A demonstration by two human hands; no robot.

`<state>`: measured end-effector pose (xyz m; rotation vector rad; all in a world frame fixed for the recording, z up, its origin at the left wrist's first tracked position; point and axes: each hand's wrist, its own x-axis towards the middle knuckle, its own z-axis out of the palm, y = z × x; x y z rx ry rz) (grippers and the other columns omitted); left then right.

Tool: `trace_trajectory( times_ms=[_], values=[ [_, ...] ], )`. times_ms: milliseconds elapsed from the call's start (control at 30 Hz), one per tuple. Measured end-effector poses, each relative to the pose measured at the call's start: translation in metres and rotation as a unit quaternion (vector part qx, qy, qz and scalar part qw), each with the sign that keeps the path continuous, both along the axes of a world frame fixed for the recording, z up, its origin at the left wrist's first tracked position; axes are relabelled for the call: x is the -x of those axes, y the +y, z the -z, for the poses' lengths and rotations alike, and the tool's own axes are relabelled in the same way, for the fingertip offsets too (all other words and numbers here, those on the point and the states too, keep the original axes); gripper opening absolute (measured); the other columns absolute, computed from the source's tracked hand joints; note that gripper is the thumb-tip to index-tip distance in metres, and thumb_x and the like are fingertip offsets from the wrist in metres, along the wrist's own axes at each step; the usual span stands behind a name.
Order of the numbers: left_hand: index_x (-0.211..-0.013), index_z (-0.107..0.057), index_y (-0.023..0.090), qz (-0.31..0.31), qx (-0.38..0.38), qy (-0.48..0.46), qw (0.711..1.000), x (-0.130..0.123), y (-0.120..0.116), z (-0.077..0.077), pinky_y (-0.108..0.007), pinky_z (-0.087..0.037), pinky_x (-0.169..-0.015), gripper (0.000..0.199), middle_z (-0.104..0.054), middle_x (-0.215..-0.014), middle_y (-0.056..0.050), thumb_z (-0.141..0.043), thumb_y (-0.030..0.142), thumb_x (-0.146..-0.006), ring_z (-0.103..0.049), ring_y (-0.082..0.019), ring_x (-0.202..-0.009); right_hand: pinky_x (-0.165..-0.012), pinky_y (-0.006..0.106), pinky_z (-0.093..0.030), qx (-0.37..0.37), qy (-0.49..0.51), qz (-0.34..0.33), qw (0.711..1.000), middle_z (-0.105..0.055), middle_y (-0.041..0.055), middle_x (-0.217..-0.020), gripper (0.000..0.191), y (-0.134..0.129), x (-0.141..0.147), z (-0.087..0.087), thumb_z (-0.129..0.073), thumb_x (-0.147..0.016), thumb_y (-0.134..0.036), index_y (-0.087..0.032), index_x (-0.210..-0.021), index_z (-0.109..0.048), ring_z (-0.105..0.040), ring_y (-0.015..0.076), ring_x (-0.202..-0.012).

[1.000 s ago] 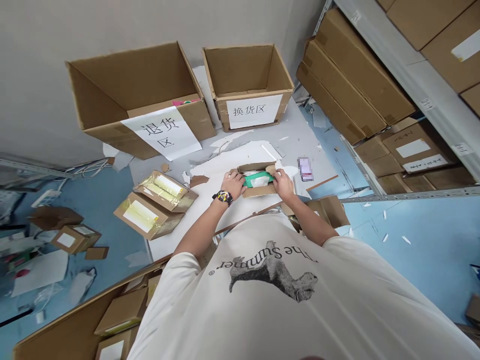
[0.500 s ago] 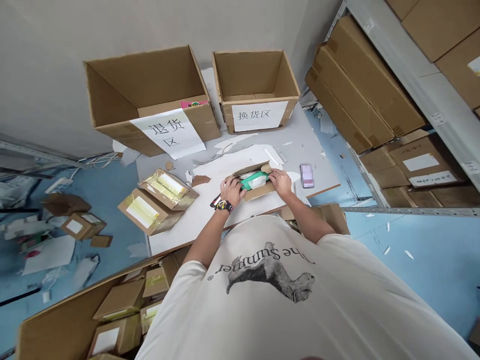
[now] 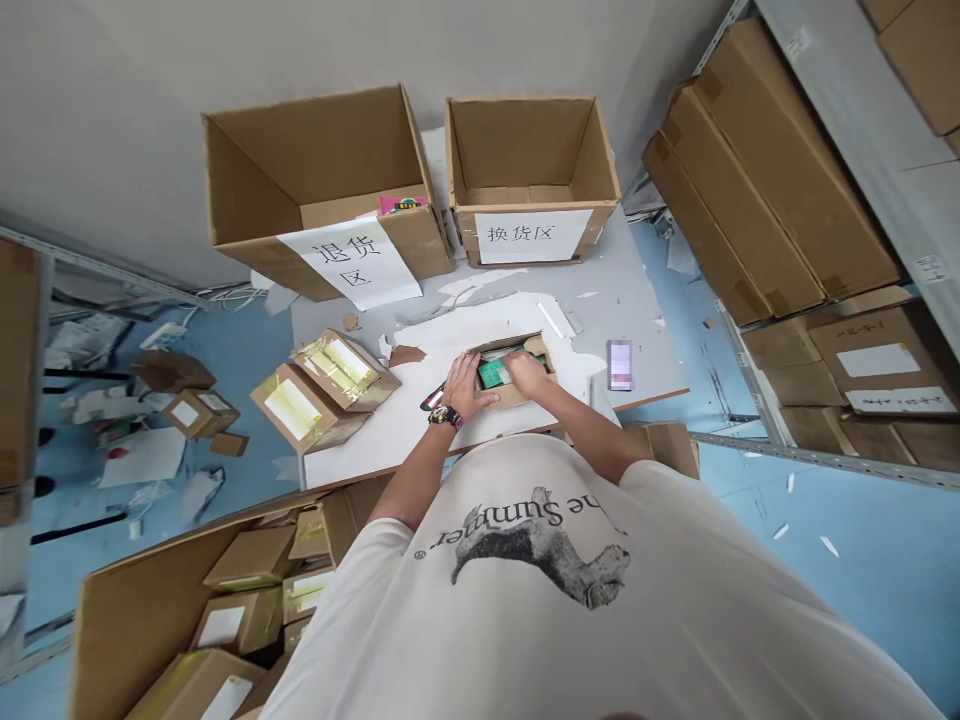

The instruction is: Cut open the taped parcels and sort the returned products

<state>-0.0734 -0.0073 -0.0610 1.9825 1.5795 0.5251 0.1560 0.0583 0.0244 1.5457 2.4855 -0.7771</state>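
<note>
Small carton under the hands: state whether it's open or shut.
Open: the carton has no closed top, and a green packet shows inside it, beside the right hand.

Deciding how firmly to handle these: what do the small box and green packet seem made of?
The small box looks like matte brown cardboard, going by its dull, papery flap. The green packet may be glossy plastic film, from its slight sheen, though the right hand partly hides it.

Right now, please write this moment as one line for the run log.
left hand: on cardboard box edge | right hand: on green packet inside box
</note>
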Motion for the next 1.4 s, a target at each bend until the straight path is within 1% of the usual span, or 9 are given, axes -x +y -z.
trace_trajectory(
  times_ms=[233,433,567,667,833,1033,1167,1300,1400],
  values=[
    [-0.186,-0.031,0.010,-0.021,-0.003,-0.028,0.999,-0.006,-0.006,0.015,-0.071,-0.028,-0.147,0.132,-0.037,-0.189,-0.030,-0.088,0.081,-0.090,-0.023,-0.050,-0.183,-0.104,0.037,-0.060,0.052,-0.045,-0.050,0.996,-0.081,0.0240,-0.144,0.046,0.023,0.011,0.020,-0.065,-0.107,-0.004,-0.013,-0.150,-0.076,-0.082,0.0312,-0.121],
    [-0.187,-0.032,0.016,-0.035,-0.007,-0.042,0.998,-0.008,-0.012,0.019,-0.075,-0.025,-0.147,0.129,-0.036,-0.190,-0.029,-0.089,0.080,-0.090,-0.020,-0.050,-0.184,-0.121,0.052,-0.059,-0.027,-0.065,-0.170,0.983,-0.071,0.0246,-0.159,0.050,0.030,0.015,0.043,-0.066,-0.105,-0.013,-0.016,-0.154,-0.075,-0.063,0.0407,-0.150],
    [-0.189,-0.028,0.016,-0.037,-0.013,-0.047,0.998,-0.010,-0.014,0.021,-0.075,-0.025,-0.148,0.131,-0.031,-0.193,-0.028,-0.086,0.082,-0.091,-0.019,-0.050,-0.184,-0.130,0.056,-0.052,-0.041,-0.075,-0.251,0.964,-0.070,0.0237,-0.163,0.061,0.038,0.028,0.055,-0.067,-0.102,-0.012,-0.012,-0.162,-0.067,-0.060,0.0398,-0.154],
    [-0.189,-0.024,0.015,-0.034,-0.017,-0.047,0.998,-0.010,-0.013,0.023,-0.075,-0.026,-0.147,0.134,-0.029,-0.193,-0.029,-0.084,0.084,-0.092,-0.020,-0.050,-0.184,-0.130,0.056,-0.052,-0.030,-0.086,-0.274,0.957,-0.069,0.0241,-0.166,0.069,0.043,0.039,0.064,-0.075,-0.097,-0.017,-0.012,-0.165,-0.064,-0.061,0.0399,-0.156],
    [-0.189,-0.021,0.014,-0.023,-0.025,-0.047,0.998,-0.008,-0.012,0.026,-0.078,-0.025,-0.147,0.138,-0.031,-0.191,-0.032,-0.083,0.087,-0.090,-0.022,-0.052,-0.183,-0.125,0.055,-0.056,-0.018,-0.100,-0.230,0.968,-0.066,0.0278,-0.167,0.077,0.044,0.046,0.070,-0.080,-0.093,-0.018,-0.015,-0.168,-0.061,-0.067,0.0415,-0.149],
    [-0.188,-0.020,0.014,-0.026,-0.034,-0.054,0.998,-0.012,-0.011,0.022,-0.074,-0.024,-0.148,0.130,-0.032,-0.191,-0.031,-0.080,0.082,-0.096,-0.025,-0.048,-0.183,-0.127,0.049,-0.053,-0.021,0.029,-0.189,0.981,-0.068,0.0225,-0.162,0.071,0.042,0.009,0.057,-0.082,-0.094,-0.018,-0.014,-0.162,-0.062,-0.067,0.0374,-0.145],
    [-0.188,-0.018,0.013,-0.066,-0.005,-0.060,0.996,-0.020,-0.012,0.023,-0.074,-0.027,-0.147,0.133,-0.029,-0.192,-0.032,-0.082,0.082,-0.095,-0.022,-0.050,-0.183,-0.123,0.050,-0.054,-0.022,0.149,-0.085,0.985,-0.073,0.0185,-0.153,0.061,0.037,-0.019,0.043,-0.081,-0.093,-0.021,-0.017,-0.152,-0.065,-0.063,0.0377,-0.146],
    [-0.188,-0.018,0.014,-0.090,0.018,-0.068,0.993,-0.023,-0.009,0.023,-0.075,-0.028,-0.146,0.134,-0.030,-0.191,-0.032,-0.084,0.082,-0.093,-0.022,-0.051,-0.183,-0.120,0.047,-0.056,0.004,0.229,0.019,0.973,-0.076,0.0158,-0.148,0.065,0.035,-0.044,0.039,-0.082,-0.084,-0.018,-0.019,-0.147,-0.065,-0.068,0.0365,-0.140],
    [-0.185,-0.025,0.016,-0.084,0.009,-0.065,0.994,-0.023,-0.001,0.019,-0.075,-0.028,-0.146,0.129,-0.033,-0.190,-0.031,-0.087,0.079,-0.091,-0.024,-0.051,-0.182,-0.115,0.048,-0.058,0.014,0.260,0.102,0.960,-0.078,0.0137,-0.146,0.068,0.037,-0.060,0.038,-0.085,-0.083,-0.025,-0.023,-0.147,-0.063,-0.072,0.0370,-0.134]
  ],
)
